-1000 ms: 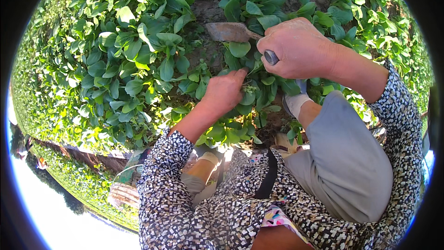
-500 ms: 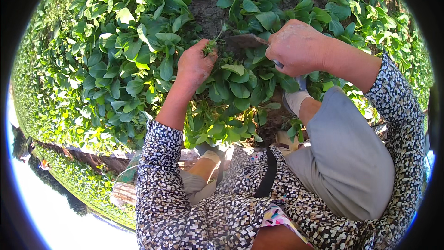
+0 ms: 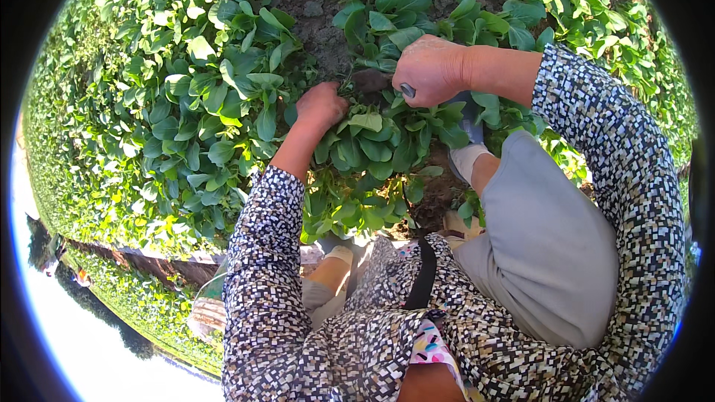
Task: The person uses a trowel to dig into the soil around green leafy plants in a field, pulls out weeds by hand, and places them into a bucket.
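Observation:
My right hand (image 3: 428, 71) is closed round the short handle of a hand trowel, whose grey handle end pokes out of the fist. The trowel's flat, dirt-brown blade (image 3: 370, 80) points left, low over the soil between the plants. Facing it, my left hand (image 3: 322, 106) is closed with its fingertips down at the ground just left of the blade. Whatever those fingertips hold is hidden by the hand and the foliage. Broad-leaved green plants (image 3: 372, 141) grow right below both hands, and another leafy clump (image 3: 398, 4) stands beyond them.
Dense leafy greens (image 3: 201, 97) spread to the left and right of the bare brown soil (image 3: 316, 11). My bent knee in grey trousers (image 3: 547, 246) rises at the right, with a shoe (image 3: 469, 160) among the plants. A basket-like container (image 3: 207, 313) is behind at lower left.
My left hand has gone down to the soil; the green weed sprig it held up is no longer visible. My right hand has moved left with the trowel, bringing the blade closer to the left hand.

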`<action>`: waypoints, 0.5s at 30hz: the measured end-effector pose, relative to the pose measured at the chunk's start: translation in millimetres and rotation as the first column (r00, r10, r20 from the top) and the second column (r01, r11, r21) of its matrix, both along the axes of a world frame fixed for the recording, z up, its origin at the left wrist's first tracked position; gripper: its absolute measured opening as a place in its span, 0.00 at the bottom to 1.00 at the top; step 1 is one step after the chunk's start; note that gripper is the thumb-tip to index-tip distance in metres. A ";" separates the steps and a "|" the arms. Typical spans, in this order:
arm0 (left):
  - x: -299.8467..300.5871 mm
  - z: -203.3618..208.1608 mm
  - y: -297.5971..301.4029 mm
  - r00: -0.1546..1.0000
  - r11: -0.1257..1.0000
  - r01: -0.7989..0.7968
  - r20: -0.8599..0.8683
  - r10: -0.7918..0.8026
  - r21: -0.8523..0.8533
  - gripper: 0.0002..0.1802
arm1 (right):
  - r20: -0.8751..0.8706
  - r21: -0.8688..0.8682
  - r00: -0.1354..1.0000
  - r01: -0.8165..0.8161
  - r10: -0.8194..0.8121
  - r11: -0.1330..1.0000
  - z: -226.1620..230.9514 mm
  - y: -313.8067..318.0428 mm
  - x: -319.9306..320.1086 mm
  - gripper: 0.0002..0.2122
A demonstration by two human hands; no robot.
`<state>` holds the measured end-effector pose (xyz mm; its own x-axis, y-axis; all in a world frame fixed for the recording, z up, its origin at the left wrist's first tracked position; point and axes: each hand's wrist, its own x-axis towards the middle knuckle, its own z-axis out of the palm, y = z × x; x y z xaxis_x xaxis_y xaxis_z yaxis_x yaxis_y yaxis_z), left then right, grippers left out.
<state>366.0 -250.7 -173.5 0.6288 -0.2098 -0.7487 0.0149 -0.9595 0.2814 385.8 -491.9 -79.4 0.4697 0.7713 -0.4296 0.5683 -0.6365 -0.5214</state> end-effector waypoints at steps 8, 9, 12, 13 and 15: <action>16.9 6.4 41.7 0.650 0.580 -0.760 -0.361 0.669 -0.293 0.21 | -0.064 0.014 0.991 0.118 -0.117 0.993 -8.6 -1.8 -12.9 0.07; 15.9 20.5 50.8 0.551 0.411 -0.834 -0.500 0.668 -0.369 0.17 | -0.045 0.024 0.993 0.107 -0.106 0.994 -10.9 -6.6 -12.9 0.06; 15.0 47.5 78.2 0.378 0.010 -0.890 -0.727 0.573 -0.455 0.11 | -0.043 0.042 0.987 0.159 -0.157 0.986 -5.2 -16.7 -17.5 0.07; 11.9 51.7 86.3 0.390 0.010 -0.878 -0.701 0.597 -0.479 0.10 | -0.058 0.061 0.979 0.199 -0.195 0.978 -5.8 -16.7 -17.5 0.07; 8.2 55.1 85.7 0.471 0.136 -0.849 -0.614 0.634 -0.510 0.11 | -0.097 0.085 0.956 0.286 -0.277 0.954 -10.5 -15.5 -21.0 0.07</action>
<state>374.3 -165.1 -118.4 0.6534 -0.2004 -0.7300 0.7544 0.0929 0.6498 364.8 -507.4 -89.9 0.6395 0.6529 -0.4058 0.3252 -0.7081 -0.6268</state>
